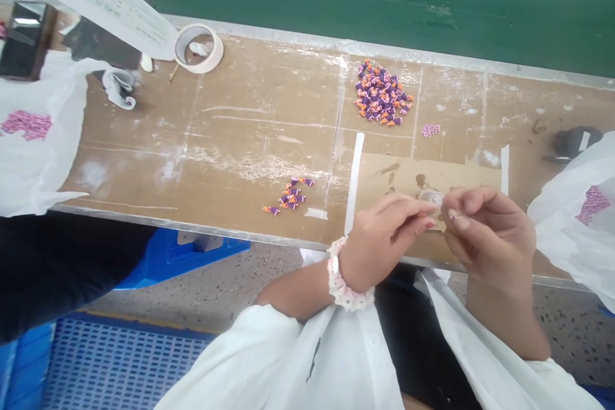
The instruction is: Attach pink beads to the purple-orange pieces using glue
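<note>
My left hand [377, 240], with a pale lace scrunchie [342, 275] at the wrist, is closed in a pinch. A bit of orange shows between its thumb and forefinger; the rest of that piece is hidden. Close by on the right, my right hand [494, 230] pinches a tiny pinkish piece [454, 216] between thumb and forefinger. Just behind the fingertips sits a clear round object [431, 196], partly covered. Under both hands lies a tan sheet [379, 186] with white tape [354, 182] along its side.
A heap of small purple-and-orange figures [383, 95] lies at the back, beside tiny pink pieces [430, 131]. Several similar figures [291, 194] lie left of my hands. A tape roll [198, 48] stands far left. White bags [43, 166] with pink pieces flank the table. Another person's dark-clothed leg [62, 269] shows left.
</note>
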Demonstrator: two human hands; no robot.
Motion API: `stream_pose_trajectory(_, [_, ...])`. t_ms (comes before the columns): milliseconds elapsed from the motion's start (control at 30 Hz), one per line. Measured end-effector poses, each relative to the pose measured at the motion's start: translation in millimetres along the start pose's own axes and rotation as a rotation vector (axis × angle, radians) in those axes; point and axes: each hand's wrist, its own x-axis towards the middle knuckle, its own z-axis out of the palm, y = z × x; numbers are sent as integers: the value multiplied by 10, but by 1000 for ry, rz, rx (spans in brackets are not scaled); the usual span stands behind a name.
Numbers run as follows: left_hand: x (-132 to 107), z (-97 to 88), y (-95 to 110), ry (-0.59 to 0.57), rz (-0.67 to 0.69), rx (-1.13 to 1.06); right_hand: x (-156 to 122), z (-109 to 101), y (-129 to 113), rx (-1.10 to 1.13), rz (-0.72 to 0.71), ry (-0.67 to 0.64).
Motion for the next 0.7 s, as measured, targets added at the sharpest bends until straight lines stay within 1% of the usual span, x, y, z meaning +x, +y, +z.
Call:
stream_pose_trajectory(67, [19,-19,10,-45,-160,-179,18,-7,-26,27,36,-14])
stream_pose_trajectory(200, [76,-2,-36,-120,-550,-680,27,-15,-46,55,88,-35])
stream_pose_trajectory(267, [97,28,-68,-128,-682,-882,22,-12,-43,66,94,-39])
stream_pose_trajectory(333, [110,59,-80,-117,-773,-1018,8,0,-35,61,72,-46])
stream_pose_trajectory(400, [119,82,-70,-111,-835,-1092,-19,24,-22,22,20,-35])
stream_pose_trajectory(467, [125,95,-48,-119,-864,-1122,-60,56,-3,-57,-40,7])
stream_pose_trajectory(533, [130,100,-30,-131,-870,-1134,-108,89,20,-160,-114,72])
stream_pose_trajectory(600, [132,102,-24,-139,-864,-1138,-149,117,43,-265,-221,126])
stream_pose_trajectory(700, [125,106,-32,-148,-864,-1125,-179,145,69,-397,-378,153])
